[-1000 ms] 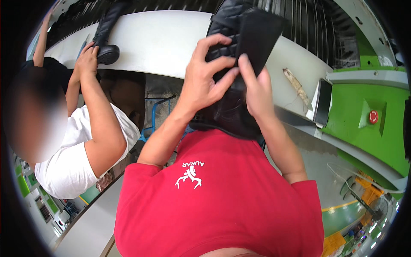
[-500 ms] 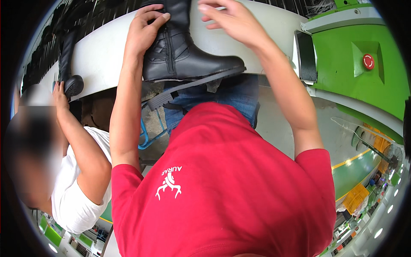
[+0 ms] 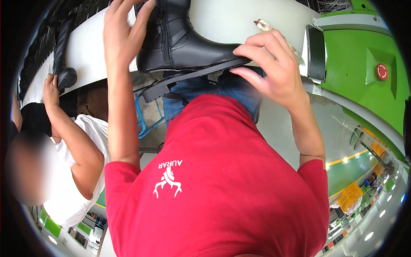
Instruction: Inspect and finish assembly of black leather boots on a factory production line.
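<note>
A black leather boot with a side zip and crossed straps stands on the white table at its near edge, toe to the right. Its dark sole meets the upper around the toe, while the heel end hangs apart below. My right hand pinches the toe end, fingers on the upper and thumb beneath the sole. Left of the boot shaft, my left hand has thumb and fingers apart. The thumb overlaps the shaft's edge; whether it touches is unclear, and the fingertips are cut off by the frame.
A slim, stained off-white object lies behind my right hand. Beyond it are a dark phone and a green machine with a red button. At left, a co-worker in white handles another black boot.
My right hand has come down from beside the shaft and closed on the toe and sole. My left hand has moved left and up off the shaft. The sole's heel end hangs slightly more leftward.
</note>
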`<action>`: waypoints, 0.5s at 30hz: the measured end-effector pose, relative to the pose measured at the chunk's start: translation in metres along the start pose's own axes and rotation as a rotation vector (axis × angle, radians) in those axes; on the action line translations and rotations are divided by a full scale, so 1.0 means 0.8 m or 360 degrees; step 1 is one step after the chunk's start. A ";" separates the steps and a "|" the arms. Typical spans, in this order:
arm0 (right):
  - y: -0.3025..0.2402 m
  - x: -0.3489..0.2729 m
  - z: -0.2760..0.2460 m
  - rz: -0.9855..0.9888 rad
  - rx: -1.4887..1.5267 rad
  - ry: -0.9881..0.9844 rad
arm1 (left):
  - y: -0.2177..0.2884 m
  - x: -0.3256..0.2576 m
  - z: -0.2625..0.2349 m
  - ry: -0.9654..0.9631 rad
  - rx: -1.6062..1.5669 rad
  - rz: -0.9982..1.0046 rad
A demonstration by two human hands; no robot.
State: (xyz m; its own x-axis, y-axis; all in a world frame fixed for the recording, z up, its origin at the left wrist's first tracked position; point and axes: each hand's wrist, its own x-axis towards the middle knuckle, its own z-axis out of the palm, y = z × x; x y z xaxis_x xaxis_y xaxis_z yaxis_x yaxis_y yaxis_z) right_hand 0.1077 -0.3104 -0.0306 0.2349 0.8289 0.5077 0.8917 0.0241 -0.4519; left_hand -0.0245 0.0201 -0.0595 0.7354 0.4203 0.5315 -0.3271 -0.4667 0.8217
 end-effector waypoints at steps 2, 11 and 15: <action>-0.003 -0.001 0.001 -0.0027 -0.0016 -0.0003 | 0.082 -0.025 0.016 -0.0021 0.0922 -0.0096; -0.026 0.010 0.012 -0.0009 0.0002 -0.0128 | 0.155 -0.139 0.027 -0.0461 0.1114 -0.0271; -0.018 0.010 0.030 0.0249 0.0160 -0.0368 | 0.169 -0.169 0.041 -0.0427 0.0891 -0.0246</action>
State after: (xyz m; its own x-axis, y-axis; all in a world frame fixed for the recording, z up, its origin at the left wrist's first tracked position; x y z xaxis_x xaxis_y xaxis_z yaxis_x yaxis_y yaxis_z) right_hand 0.0873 -0.2908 -0.0376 0.2618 0.9319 0.2510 0.8061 -0.0682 -0.5879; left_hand -0.1487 -0.1250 -0.0268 0.8961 0.3396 0.2857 0.1008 -0.7826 0.6143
